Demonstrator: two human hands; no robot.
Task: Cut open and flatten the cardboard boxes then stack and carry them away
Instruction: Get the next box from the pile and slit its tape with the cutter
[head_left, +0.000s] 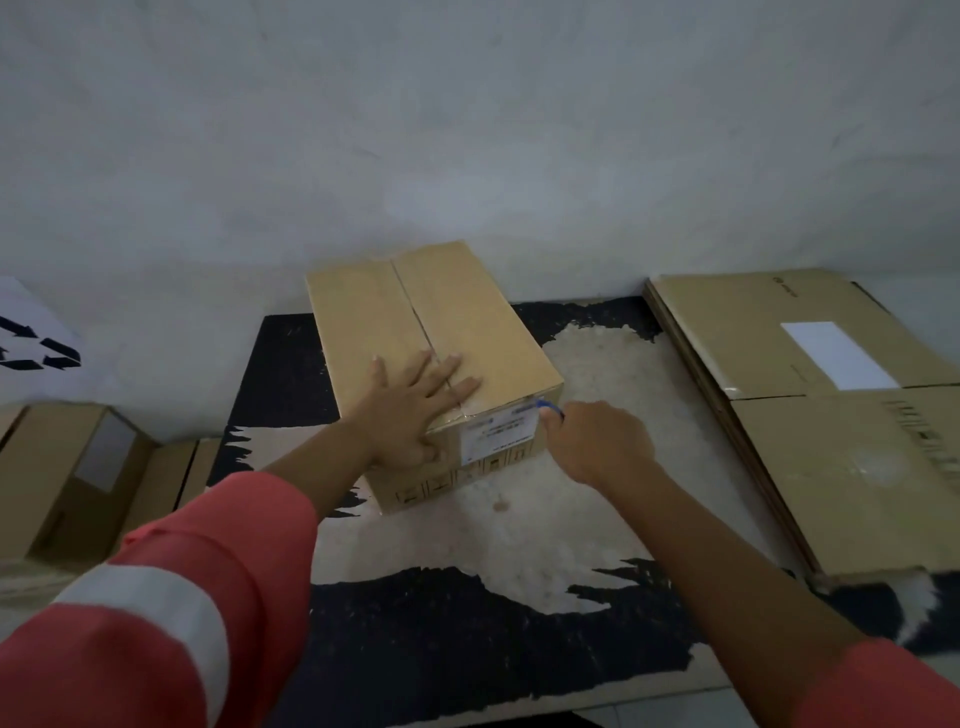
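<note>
1. A sealed cardboard box (467, 322) sits on the worn black table (467, 639), its far end close to the grey wall (467, 130).
2. The left hand (415, 410) lies flat on the near end of the box top. Its fingers (457, 364) are straight and spread across the taped centre seam, holding nothing.
3. The right hand (597, 441) is just beside the box's near right corner, curled tight around a small blue-handled cutter (551, 408). Only the tool's blue end shows past the hand.
4. That blue end meets the top edge of the box, at the upper corner of the white shipping label (501, 434) on the near face.
5. A stack of flattened boxes (810, 467) lies to the right, well apart from both hands.
6. To the left stand more boxes (62, 478), not yet flattened, beneath a white sheet with a recycling symbol (36, 343).
7. Both arms wear orange sleeves (171, 597), the left one with a pale band.
</note>
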